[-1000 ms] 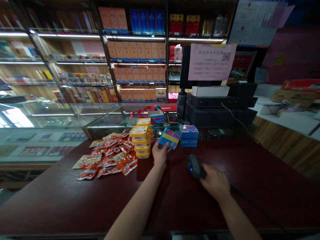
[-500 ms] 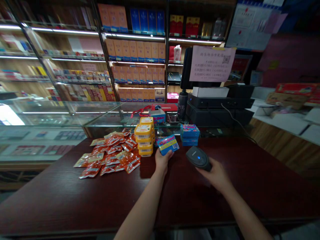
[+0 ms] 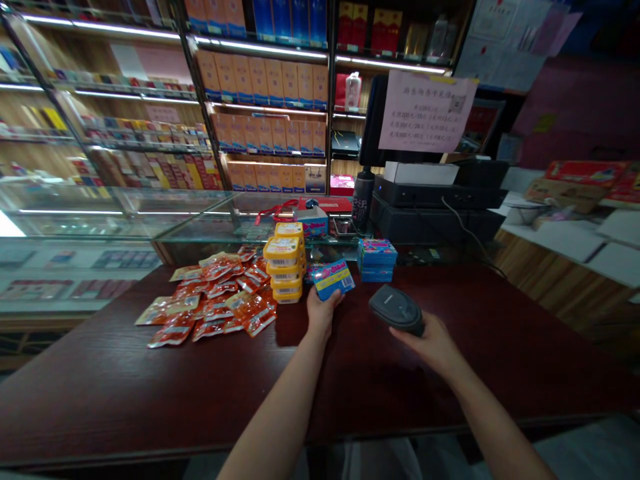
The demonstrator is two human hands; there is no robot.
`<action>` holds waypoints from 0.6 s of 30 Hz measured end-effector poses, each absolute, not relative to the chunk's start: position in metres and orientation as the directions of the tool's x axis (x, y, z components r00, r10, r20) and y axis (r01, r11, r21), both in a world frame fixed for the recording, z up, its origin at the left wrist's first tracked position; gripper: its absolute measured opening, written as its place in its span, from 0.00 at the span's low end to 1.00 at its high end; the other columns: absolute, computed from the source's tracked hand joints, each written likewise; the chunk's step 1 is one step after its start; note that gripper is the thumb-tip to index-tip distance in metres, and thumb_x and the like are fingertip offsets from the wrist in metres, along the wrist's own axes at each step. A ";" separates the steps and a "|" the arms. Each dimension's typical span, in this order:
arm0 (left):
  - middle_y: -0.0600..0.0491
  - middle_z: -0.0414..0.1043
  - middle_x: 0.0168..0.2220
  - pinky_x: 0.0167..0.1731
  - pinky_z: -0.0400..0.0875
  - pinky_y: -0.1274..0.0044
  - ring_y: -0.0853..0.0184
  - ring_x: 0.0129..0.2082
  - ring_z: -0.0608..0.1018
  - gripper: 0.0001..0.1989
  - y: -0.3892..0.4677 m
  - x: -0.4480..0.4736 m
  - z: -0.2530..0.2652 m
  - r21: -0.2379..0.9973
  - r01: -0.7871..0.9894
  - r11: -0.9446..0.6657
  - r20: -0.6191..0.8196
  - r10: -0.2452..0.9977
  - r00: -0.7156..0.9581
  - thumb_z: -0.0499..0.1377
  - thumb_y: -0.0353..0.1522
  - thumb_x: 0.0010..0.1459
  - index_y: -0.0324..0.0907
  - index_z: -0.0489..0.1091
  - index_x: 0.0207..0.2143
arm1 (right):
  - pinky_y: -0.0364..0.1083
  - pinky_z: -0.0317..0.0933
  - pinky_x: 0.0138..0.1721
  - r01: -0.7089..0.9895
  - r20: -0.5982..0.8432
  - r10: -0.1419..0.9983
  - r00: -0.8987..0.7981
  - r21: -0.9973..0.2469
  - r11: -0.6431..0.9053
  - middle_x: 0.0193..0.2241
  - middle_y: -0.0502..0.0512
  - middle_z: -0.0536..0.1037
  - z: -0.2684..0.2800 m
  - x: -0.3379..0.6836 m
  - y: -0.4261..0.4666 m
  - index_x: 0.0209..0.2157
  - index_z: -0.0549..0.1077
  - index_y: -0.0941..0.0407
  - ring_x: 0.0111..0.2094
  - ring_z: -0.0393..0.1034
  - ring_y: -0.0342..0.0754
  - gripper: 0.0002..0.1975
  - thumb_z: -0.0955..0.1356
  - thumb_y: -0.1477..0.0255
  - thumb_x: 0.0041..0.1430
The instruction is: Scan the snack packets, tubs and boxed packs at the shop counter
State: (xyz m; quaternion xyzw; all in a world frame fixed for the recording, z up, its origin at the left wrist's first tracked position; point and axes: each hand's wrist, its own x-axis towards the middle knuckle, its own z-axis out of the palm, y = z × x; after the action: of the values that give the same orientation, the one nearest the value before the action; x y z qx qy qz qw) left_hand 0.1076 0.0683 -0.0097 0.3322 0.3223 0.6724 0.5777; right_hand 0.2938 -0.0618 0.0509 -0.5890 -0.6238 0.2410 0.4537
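Between the fingers of my left hand [image 3: 321, 312] is a small blue box [image 3: 334, 279] with pink lettering, a yellow band and a barcode. My right hand [image 3: 429, 341] grips a dark barcode scanner [image 3: 396, 309], its head pointing left toward the box. Behind the scanner stands a stack of similar blue boxes [image 3: 377, 260]. Left of my left hand, yellow plastic tubs [image 3: 283, 249] are piled in a stack. Further left lies a spread of shiny orange snack packets [image 3: 215, 293]. All these goods rest on a dark red-brown wooden counter [image 3: 200, 393].
Beyond the wood is a glass display counter [image 3: 200, 227], with an open blue carton [image 3: 313, 222] on it. At the back right, a monitor [image 3: 373, 120] bearing a paper sign [image 3: 427, 110] stands by black machines [image 3: 440, 223]. Shelves of boxed goods [image 3: 265, 80] line the wall.
The blue light on top of the scanner has gone out. The whole view has shifted slightly; both hands keep their hold, with the box and scanner nearly where they were.
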 end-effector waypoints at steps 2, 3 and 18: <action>0.49 0.73 0.38 0.39 0.74 0.67 0.64 0.36 0.77 0.30 0.068 0.109 -0.010 0.827 -0.546 -0.131 0.080 0.990 -0.117 0.70 0.33 0.34 0.38 0.65 0.42 | 0.47 0.65 0.41 0.573 0.269 0.957 0.112 -0.804 0.159 0.40 0.60 0.80 0.051 0.295 -0.061 0.40 0.75 0.59 0.41 0.74 0.53 0.17 0.69 0.65 0.48; 0.49 0.73 0.37 0.38 0.75 0.67 0.64 0.35 0.77 0.29 0.067 0.109 -0.010 0.843 -0.520 -0.139 0.087 0.989 -0.124 0.70 0.33 0.35 0.38 0.65 0.42 | 0.47 0.64 0.40 0.630 0.261 0.957 0.125 -0.766 0.126 0.39 0.59 0.80 0.052 0.295 -0.060 0.40 0.75 0.58 0.41 0.74 0.53 0.17 0.69 0.65 0.49; 0.50 0.71 0.34 0.41 0.66 0.72 0.62 0.38 0.71 0.06 0.064 0.093 0.024 0.560 0.584 -0.588 0.731 0.682 -0.014 0.57 0.28 0.53 0.43 0.71 0.34 | 0.45 0.55 0.33 0.990 0.372 0.927 0.048 -0.143 0.006 0.37 0.55 0.78 0.013 0.300 -0.051 0.42 0.70 0.55 0.36 0.72 0.50 0.13 0.65 0.70 0.53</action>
State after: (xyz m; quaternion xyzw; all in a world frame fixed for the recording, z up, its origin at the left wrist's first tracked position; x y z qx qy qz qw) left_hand 0.0926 0.0644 0.0243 0.7008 0.4515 0.5504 0.0448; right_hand 0.3003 -0.0509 0.0131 -0.6999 -0.6846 -0.0847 0.1853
